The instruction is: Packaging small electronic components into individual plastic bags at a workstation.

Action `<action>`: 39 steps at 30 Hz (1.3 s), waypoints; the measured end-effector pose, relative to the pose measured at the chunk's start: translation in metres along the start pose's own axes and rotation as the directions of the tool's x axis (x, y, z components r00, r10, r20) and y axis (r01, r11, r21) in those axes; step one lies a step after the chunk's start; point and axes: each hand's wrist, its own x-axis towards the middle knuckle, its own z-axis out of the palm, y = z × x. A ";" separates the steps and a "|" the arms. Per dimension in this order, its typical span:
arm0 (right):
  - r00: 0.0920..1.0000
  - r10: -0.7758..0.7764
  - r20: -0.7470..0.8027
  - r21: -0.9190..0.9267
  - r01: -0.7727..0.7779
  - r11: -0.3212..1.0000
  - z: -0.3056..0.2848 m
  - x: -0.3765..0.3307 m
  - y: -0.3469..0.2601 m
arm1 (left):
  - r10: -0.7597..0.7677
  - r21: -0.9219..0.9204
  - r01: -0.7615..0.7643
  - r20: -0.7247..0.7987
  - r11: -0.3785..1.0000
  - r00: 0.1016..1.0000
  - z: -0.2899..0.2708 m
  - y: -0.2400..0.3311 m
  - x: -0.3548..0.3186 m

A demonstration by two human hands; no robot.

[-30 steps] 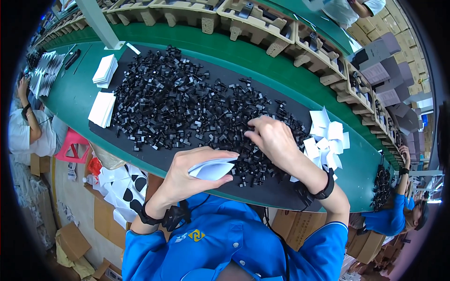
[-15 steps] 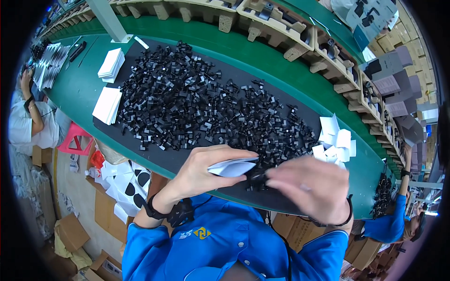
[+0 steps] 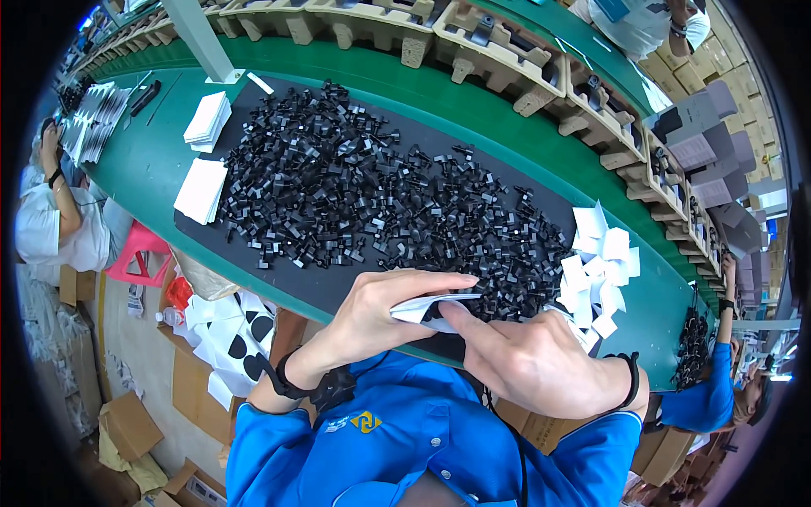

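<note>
Your left hand (image 3: 372,317) grips a small white paper sleeve (image 3: 427,308), fingers curled over its top and thumb beneath, holding it just above the near edge of the bench (image 3: 144,173). Your right hand (image 3: 532,363) has come back from the pile: a second ago it was reaching out among the loose parts on the right, and half a second ago it was swinging in with something small and dark. Now its forefinger and thumb are closed and pressed to the open end of the sleeve. Whether a part sits between those fingertips or already inside the paper cannot be told. Judging from this, one part is going into the sleeve at this moment.

Just beyond your hands, a broad heap of small black plastic parts (image 3: 355,194) spreads over a dark mat (image 3: 338,283) that runs left to right along the green bench. To the right, near your right wrist, lies a loose scatter of white paper sleeves (image 3: 600,262). At the far left of the mat rest two neat stacks of flat white paper (image 3: 203,188).

Along the far side runs a row of brown moulded pulp trays (image 3: 473,42). Other people work at the left and right ends.
</note>
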 end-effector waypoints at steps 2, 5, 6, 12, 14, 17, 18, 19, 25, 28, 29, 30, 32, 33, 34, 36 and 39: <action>1.000 0.017 0.000 0.030 -0.017 0.999 0.004 0.000 0.001 | 0.008 -0.005 -0.008 0.019 1.000 1.000 0.001 0.004 0.002; 0.995 0.016 0.096 -0.076 -0.009 0.997 0.012 0.006 0.000 | 0.021 -0.018 -0.020 0.057 1.000 0.998 0.003 0.006 0.007; 0.989 0.017 0.145 -0.128 0.002 0.992 0.014 0.007 0.001 | 0.049 -0.001 -0.049 0.071 0.999 0.996 0.003 0.005 0.008; 0.998 0.025 0.058 0.012 -0.026 1.000 0.001 0.010 0.019 | 0.050 -0.039 -0.050 -0.003 0.998 0.999 0.002 0.011 0.014; 0.996 0.056 0.063 0.089 -0.061 0.994 -0.006 0.012 0.022 | -0.017 -0.079 0.015 -0.030 0.997 0.999 0.001 0.009 0.005; 0.999 0.025 -0.040 0.109 -0.021 0.994 -0.010 -0.002 0.013 | -0.156 -0.170 0.138 -0.094 0.976 0.983 0.001 0.010 -0.006; 0.996 0.011 -0.089 0.119 0.000 0.993 -0.011 -0.005 0.011 | -0.186 -0.233 0.150 -0.137 0.961 0.973 0.000 0.011 -0.007; 0.996 0.010 -0.092 0.116 0.000 0.993 -0.010 -0.006 0.011 | -0.218 -0.296 0.159 -0.178 0.942 0.960 0.000 0.013 -0.007; 0.820 -0.009 -0.573 0.313 0.229 0.922 0.028 -0.006 0.039 | -0.155 -0.347 0.086 -0.174 0.934 0.972 0.008 0.030 -0.006; 0.826 -0.042 -0.562 0.325 0.267 0.907 0.032 -0.014 0.041 | -0.164 -0.410 0.109 -0.101 0.906 0.981 0.009 0.031 -0.008; 0.823 0.002 -0.568 0.352 0.240 0.905 0.033 -0.016 0.040 | -0.162 -0.411 0.107 -0.100 0.905 0.982 0.009 0.031 -0.007; 0.818 0.044 -0.573 0.381 0.219 0.898 0.034 -0.016 0.041 | -0.253 -0.491 0.198 -0.047 0.848 0.966 0.009 0.030 -0.006; 0.798 -0.056 -0.599 0.234 0.242 0.942 0.033 -0.017 0.047 | -0.413 -0.623 0.370 0.082 0.689 0.907 0.009 0.028 -0.003; 0.777 -0.156 -0.610 0.081 0.257 0.963 0.032 -0.019 0.051 | -0.414 -0.622 0.370 0.079 0.690 0.907 0.011 0.026 -0.001; 0.754 -0.256 -0.605 -0.074 0.267 0.961 0.032 -0.019 0.055 | -0.426 -0.661 0.350 0.050 0.664 0.903 0.013 0.025 0.002; 0.736 -0.334 -0.590 -0.195 0.271 0.943 0.027 -0.020 0.059 | -0.454 -0.733 0.310 0.002 0.605 0.891 0.017 0.023 0.010; 0.702 -0.480 -0.526 -0.429 0.268 0.863 0.022 -0.025 0.060 | -0.430 -0.819 0.339 0.127 0.463 0.894 0.009 0.019 0.013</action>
